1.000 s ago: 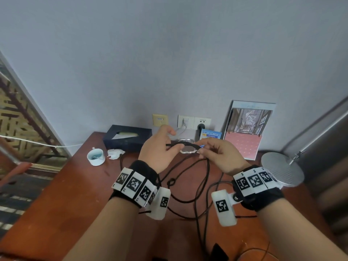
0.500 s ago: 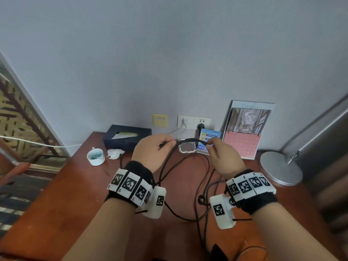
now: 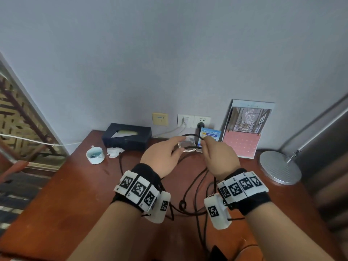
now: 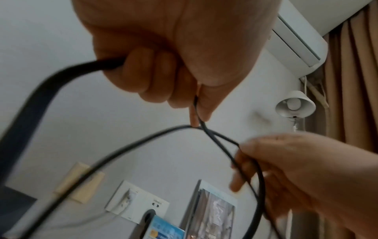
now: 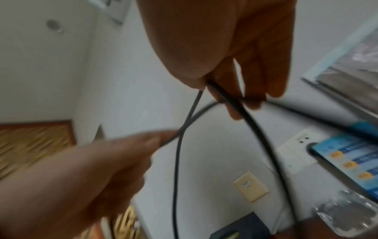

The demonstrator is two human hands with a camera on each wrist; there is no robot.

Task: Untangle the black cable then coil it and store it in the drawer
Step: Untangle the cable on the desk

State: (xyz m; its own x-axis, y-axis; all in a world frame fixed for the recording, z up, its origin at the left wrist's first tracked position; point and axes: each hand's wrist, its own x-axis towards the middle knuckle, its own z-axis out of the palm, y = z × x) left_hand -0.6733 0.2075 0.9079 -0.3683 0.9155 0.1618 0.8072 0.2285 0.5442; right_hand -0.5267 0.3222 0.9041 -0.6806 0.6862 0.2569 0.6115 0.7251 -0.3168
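The black cable (image 3: 190, 135) makes a small loop between my two hands, raised above the back of the table. My left hand (image 3: 178, 148) pinches one side of the loop, its other fingers curled round a thicker stretch (image 4: 61, 76). My right hand (image 3: 204, 143) pinches the other side between thumb and fingers (image 5: 235, 103). Two strands cross between the hands (image 4: 204, 129). The remaining cable hangs down to the table in loose strands with a small knot (image 3: 182, 204). No drawer is in view.
On the red-brown table (image 3: 75, 194) stand a dark tissue box (image 3: 127, 136), a white cup (image 3: 95, 155), a crumpled tissue (image 3: 114, 152), a glass ashtray (image 3: 188, 147), a blue card (image 3: 211, 133), a picture brochure (image 3: 244, 129) and a silver lamp base (image 3: 279, 167). Wall sockets (image 3: 194, 120) behind.
Both hands moved forward toward the wall. The single stretch of cable between them has become a small loop of two crossing strands, and the hanging knot swung to the right and lower.
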